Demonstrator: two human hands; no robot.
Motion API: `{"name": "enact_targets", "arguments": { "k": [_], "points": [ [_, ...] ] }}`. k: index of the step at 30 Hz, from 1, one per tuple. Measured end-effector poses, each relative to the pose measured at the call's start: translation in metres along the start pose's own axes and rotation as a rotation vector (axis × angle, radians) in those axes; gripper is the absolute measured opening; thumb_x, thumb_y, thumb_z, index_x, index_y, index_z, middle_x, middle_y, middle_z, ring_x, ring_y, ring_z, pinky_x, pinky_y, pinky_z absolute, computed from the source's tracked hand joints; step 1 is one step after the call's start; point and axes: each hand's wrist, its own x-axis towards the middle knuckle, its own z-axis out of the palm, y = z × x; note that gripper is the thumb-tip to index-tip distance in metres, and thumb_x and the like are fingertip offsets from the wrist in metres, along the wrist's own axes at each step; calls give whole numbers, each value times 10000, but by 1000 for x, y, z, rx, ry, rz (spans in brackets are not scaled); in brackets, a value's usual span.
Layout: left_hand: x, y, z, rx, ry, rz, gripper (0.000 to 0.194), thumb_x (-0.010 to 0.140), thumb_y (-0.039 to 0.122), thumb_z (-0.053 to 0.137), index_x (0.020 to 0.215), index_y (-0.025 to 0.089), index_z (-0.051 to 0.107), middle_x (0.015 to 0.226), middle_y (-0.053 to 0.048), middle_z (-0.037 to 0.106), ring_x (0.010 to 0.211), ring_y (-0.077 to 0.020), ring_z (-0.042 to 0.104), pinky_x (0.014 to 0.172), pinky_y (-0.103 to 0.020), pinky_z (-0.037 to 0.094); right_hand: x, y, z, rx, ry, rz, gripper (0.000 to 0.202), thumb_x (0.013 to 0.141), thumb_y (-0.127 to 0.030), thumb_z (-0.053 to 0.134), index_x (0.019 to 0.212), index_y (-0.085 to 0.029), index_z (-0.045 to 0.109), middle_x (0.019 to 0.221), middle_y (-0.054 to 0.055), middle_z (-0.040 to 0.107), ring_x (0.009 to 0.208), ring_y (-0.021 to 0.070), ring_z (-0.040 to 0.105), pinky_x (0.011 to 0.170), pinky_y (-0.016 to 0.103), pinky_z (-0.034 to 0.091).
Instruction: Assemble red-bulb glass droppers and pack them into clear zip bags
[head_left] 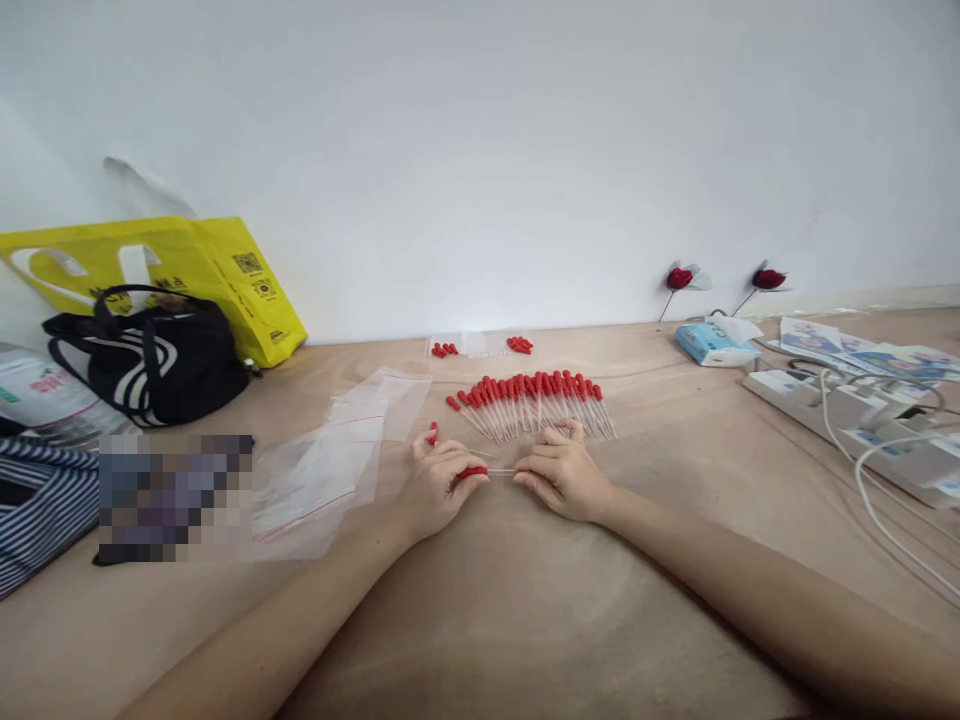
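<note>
Between thumb and fingers, my left hand (442, 490) pinches a red rubber bulb (472, 471). A thin clear tube (501, 472) runs from that bulb to the fingertips of my right hand (559, 472), which are closed on its other end. Another red bulb (433, 432) shows at the back of my left hand. Just beyond both hands lies a fanned row of droppers (525, 400) with red bulbs and clear tubes, their bulbs pointing to the wall. Behind the row are two small groups of loose red bulbs (444, 350) on clear plastic.
Clear zip bags (322, 470) lie spread left of my hands. A yellow bag (255, 290) and a black bag (187, 360) stand at the far left. On the right are a tissue pack (709, 343), papers, and a power strip (847, 430) with cables.
</note>
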Motion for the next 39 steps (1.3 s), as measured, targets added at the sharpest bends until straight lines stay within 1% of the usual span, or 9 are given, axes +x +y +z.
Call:
{"name": "enact_targets", "arguments": {
  "k": [10,15,19,22,24,27,33,36,39],
  "points": [
    [0,6,2,-2,-29,40,154,814,248,448,755,207,584,727,21,656,821,-159,561,916,-405,156,1,-2,3,-18,-10,-63,245,843,-285,429,737,-187,626,585,-2,562,712,134,437,841,388,163],
    [1,1,1,42,6,0,185,841,255,421,789,217,594,778,14,665,820,-158,556,910,-413,154,5,-6,-2,-109,-29,-44,240,838,-315,436,766,-204,636,699,16,597,758,150,432,824,401,143],
    [1,-3,-1,129,42,-25,199,850,292,409,948,257,578,915,-1,645,911,-180,535,924,-420,167,7,-6,-4,-164,-71,-42,221,822,-281,441,765,-198,637,705,32,595,763,163,424,777,384,160],
    [0,-11,-3,202,146,-181,312,855,323,374,1136,231,474,1053,-56,589,993,-213,495,888,-407,252,14,-3,0,-147,-58,85,219,820,-266,433,784,-202,639,710,39,612,758,170,428,727,359,170],
    [0,-18,-3,236,183,-285,322,854,298,350,1141,202,464,1060,-73,576,1001,-225,485,860,-394,298,25,-2,5,-129,-19,236,219,822,-270,426,808,-214,638,716,35,628,762,174,435,701,343,170],
    [0,-27,-1,276,157,-363,290,826,249,372,1076,191,510,1055,-78,576,1003,-236,484,839,-387,328,47,-2,18,-99,36,411,199,811,-280,435,858,-230,622,744,26,649,800,182,454,694,331,169],
    [2,-39,2,324,39,-398,310,839,227,344,1080,210,540,1196,-71,535,1095,-233,459,876,-429,283,84,-9,47,-135,29,504,134,750,-233,470,835,-197,567,748,20,652,793,173,491,696,328,169],
    [2,-42,0,314,-6,-390,311,841,208,332,1041,232,569,1193,-53,547,1112,-217,462,893,-437,260,89,-9,55,-178,18,511,114,735,-211,471,803,-190,559,751,25,648,773,170,496,687,329,169],
    [2,-43,-1,313,8,-401,313,825,180,340,989,245,599,1147,-41,581,1078,-205,494,897,-440,257,88,-8,57,-185,16,504,105,751,-244,473,763,-194,564,755,24,645,782,173,492,687,334,170]
  ]
}}
